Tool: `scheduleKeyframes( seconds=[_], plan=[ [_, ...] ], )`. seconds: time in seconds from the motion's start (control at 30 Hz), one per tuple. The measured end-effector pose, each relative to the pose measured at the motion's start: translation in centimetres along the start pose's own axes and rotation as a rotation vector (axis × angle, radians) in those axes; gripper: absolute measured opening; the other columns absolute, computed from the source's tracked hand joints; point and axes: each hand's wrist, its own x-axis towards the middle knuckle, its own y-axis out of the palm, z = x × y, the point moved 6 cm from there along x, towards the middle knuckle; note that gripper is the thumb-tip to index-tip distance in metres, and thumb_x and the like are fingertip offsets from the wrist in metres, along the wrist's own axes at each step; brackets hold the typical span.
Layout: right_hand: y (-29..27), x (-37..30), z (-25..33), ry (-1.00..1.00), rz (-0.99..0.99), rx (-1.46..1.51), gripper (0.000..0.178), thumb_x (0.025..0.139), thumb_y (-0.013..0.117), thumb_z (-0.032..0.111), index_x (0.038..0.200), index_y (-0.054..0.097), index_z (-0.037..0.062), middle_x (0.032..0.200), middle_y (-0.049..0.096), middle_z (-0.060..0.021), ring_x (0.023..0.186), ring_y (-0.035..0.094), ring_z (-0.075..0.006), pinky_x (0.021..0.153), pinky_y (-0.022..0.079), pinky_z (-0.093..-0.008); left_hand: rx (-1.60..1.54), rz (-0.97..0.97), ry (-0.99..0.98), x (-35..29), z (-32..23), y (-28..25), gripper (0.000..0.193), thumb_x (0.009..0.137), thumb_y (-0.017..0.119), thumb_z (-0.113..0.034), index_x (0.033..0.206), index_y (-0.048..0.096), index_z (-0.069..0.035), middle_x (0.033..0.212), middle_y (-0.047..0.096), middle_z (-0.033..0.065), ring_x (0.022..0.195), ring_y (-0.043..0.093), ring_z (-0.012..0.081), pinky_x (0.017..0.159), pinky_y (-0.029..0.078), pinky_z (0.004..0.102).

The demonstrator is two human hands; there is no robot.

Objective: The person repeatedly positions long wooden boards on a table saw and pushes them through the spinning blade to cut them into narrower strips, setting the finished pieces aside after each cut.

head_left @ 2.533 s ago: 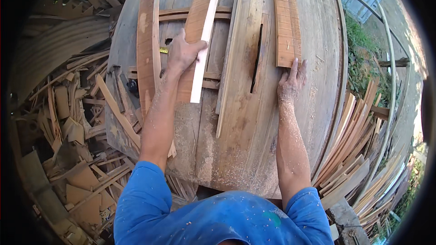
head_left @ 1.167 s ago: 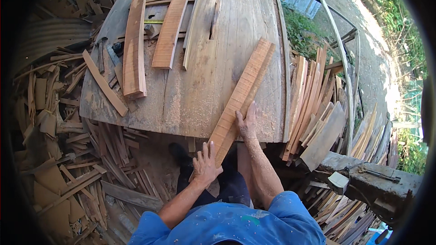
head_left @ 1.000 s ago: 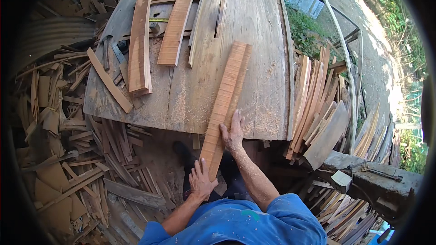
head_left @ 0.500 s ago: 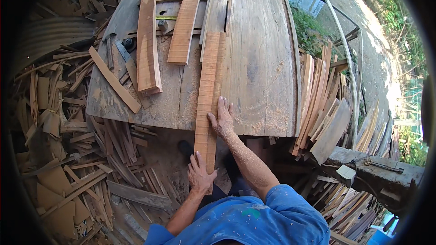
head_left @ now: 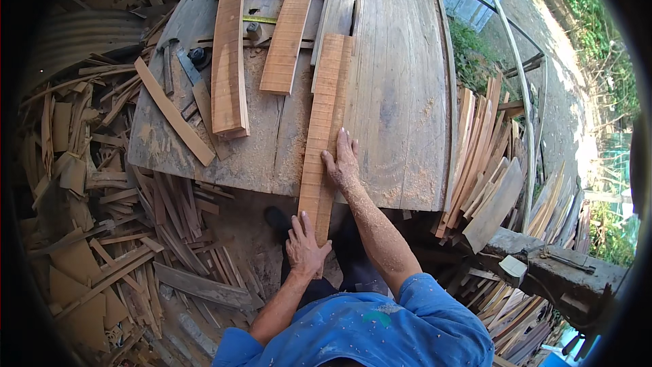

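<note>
A long reddish-brown wooden board [head_left: 322, 115] lies over the near edge of a worn plank tabletop [head_left: 394, 95], its near end jutting toward my body. My left hand [head_left: 307, 248] grips this overhanging end, fingers across the top and thumb at the right edge. Farther up, my right hand [head_left: 343, 163] rests against the board's right side with fingers stretched out; sawdust coats that forearm. Just beyond the board's far end, a narrow dark slot [head_left: 354, 13] runs through the tabletop; what is inside cannot be made out.
Two thick boards [head_left: 229, 61] [head_left: 291, 34] lie left on the table. Near them are a thin strip [head_left: 173, 112], a handsaw [head_left: 190, 68] and a yellow tape measure [head_left: 261, 19]. Scrap wood [head_left: 102, 183] heaps at left; upright offcuts [head_left: 475, 143] and a beam [head_left: 543, 258] stand right.
The board has slid slightly away from me along the table, both hands moving with it. My head view has shifted a little as well.
</note>
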Motion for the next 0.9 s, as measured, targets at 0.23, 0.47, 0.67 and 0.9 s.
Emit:
scheduleKeyframes(
  seconds=[0.23,0.47,0.67,0.9],
  plan=[
    [-0.2,2.2,-0.1,-0.024,-0.005,0.003,0.080,0.097,0.060,0.034,0.157,0.022,-0.0040,0.162,0.027,-0.0261,0.153,0.022,-0.0377,0.125,0.008,-0.0494,0.015,-0.008,0.003,2.0,-0.6,-0.5,0.115,0.074,0.081,-0.043,0.158,0.016,0.002,0.151,0.028,0.0339,0.120,0.048,0.0478,0.097,0.046,0.0550],
    [-0.5,4.7,-0.5,0.003,-0.014,-0.012,0.078,0.099,0.057,0.034,0.156,0.023,-0.0051,0.162,0.026,-0.0261,0.153,0.025,-0.0339,0.126,0.008,-0.0465,0.037,-0.009,0.056,3.3,-0.9,-1.6,0.112,0.076,0.080,-0.050,0.156,0.023,0.003,0.154,0.026,0.0335,0.126,0.046,0.0475,0.099,0.044,0.0549],
    [-1.1,6.3,-1.0,0.040,-0.016,-0.005,0.079,0.098,0.057,0.036,0.157,0.021,-0.0050,0.162,0.027,-0.0264,0.153,0.022,-0.0352,0.126,0.007,-0.0457,0.214,0.140,0.373,-1.1,-0.7,-3.6,0.117,0.068,0.083,-0.057,0.153,0.032,0.005,0.160,0.023,0.0306,0.147,0.027,0.0452,0.116,0.024,0.0613],
    [-1.8,8.3,-0.4,0.060,0.007,-0.003,0.082,0.097,0.056,0.038,0.157,0.019,-0.0060,0.163,0.027,-0.0228,0.154,0.021,-0.0336,0.126,0.005,-0.0474,0.494,0.318,0.522,-1.1,0.4,-1.3,0.113,0.068,0.084,-0.048,0.151,0.033,0.008,0.161,0.028,0.0256,0.153,0.018,0.0410,0.122,0.014,0.0632]
  ],
)
